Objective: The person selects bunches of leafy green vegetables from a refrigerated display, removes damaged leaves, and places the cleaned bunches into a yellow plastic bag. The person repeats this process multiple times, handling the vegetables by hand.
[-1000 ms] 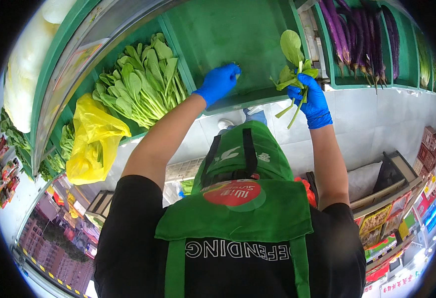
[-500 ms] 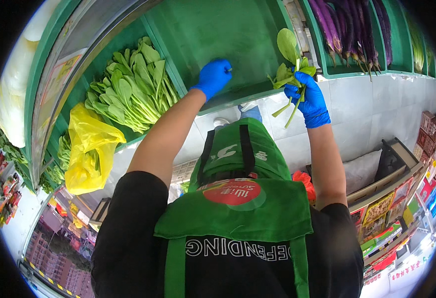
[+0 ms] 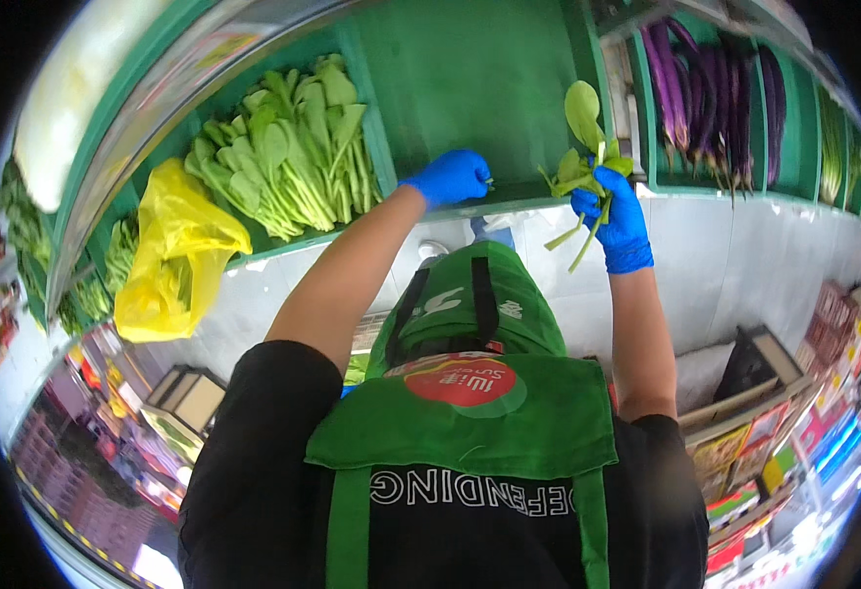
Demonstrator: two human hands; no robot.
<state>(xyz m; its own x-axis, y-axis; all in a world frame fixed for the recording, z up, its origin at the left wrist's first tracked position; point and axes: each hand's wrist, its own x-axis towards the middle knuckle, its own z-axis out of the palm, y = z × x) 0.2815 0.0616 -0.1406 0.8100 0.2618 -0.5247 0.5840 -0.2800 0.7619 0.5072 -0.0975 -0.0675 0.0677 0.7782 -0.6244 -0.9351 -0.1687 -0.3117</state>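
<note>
Both my hands wear blue gloves. My right hand (image 3: pixel 615 218) is closed around a small bunch of leafy greens (image 3: pixel 579 118), leaves up and cut stems pointing down and left. To its left, my left hand (image 3: pixel 454 178) is closed over the front edge of a green bin (image 3: pixel 469 88). A tiny pale green bit shows at its fingertips, too small to name. Beyond my left forearm lies a large pile of the same kind of leafy greens (image 3: pixel 288 147), stems toward me.
A yellow plastic bag (image 3: pixel 170 260) rests at the left by the greens. Purple eggplants (image 3: pixel 705 98) fill bins at the far right. A green apron (image 3: pixel 460 422) covers my front. Boxes (image 3: pixel 754 393) stand at the lower right, and pale floor tiles (image 3: pixel 715 245) run below the bins.
My view has shifted, so the bins sit a little lower and further right. My left hand has come nearer to my right hand, which still holds the greens.
</note>
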